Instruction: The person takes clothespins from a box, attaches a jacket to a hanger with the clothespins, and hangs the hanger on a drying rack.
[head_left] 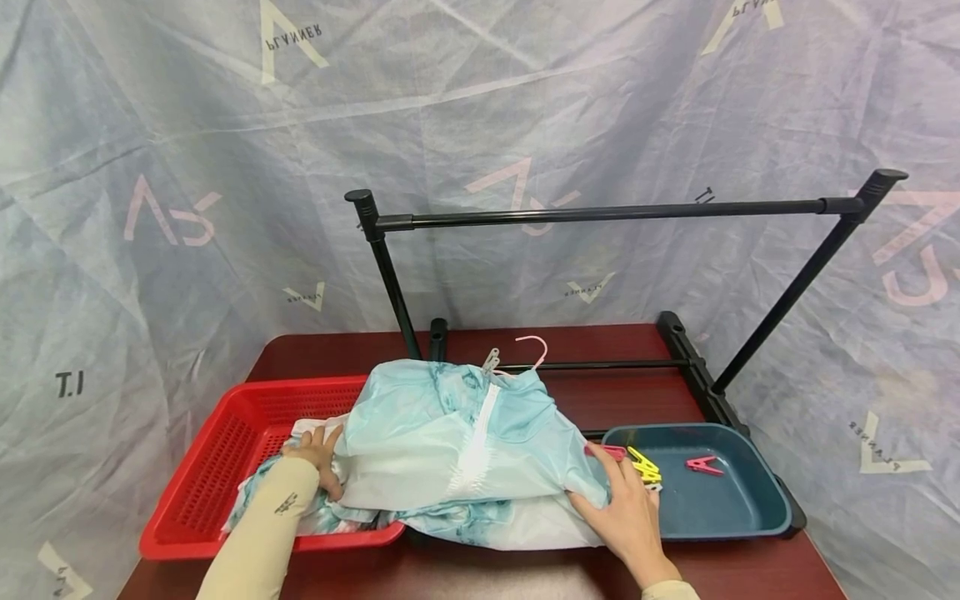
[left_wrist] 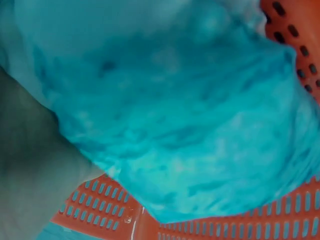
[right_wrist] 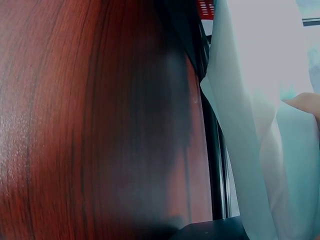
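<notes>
A thin light-blue and white garment [head_left: 420,450] lies across the middle, over the right side of a red basket [head_left: 187,467]. A pink hanger [head_left: 534,350] and a grey clothespin [head_left: 491,360] show at its top. My left hand [head_left: 311,457] rests with spread fingers on clothes [head_left: 262,492] in the basket, touching the garment's left edge. In the left wrist view, blue cloth [left_wrist: 175,125] fills most of the picture. My right hand [head_left: 626,512] pinches the garment's right edge; its thumb [right_wrist: 305,103] presses the fabric in the right wrist view.
Behind the garment stands a black rack with a horizontal bar [head_left: 600,217]. A blue-grey tray [head_left: 720,500] at right holds yellow clothespins [head_left: 643,467] and a pink clothespin [head_left: 703,465]. Beneath is a dark red wooden table [head_left: 480,575], and printed sheeting [head_left: 480,108] hangs behind.
</notes>
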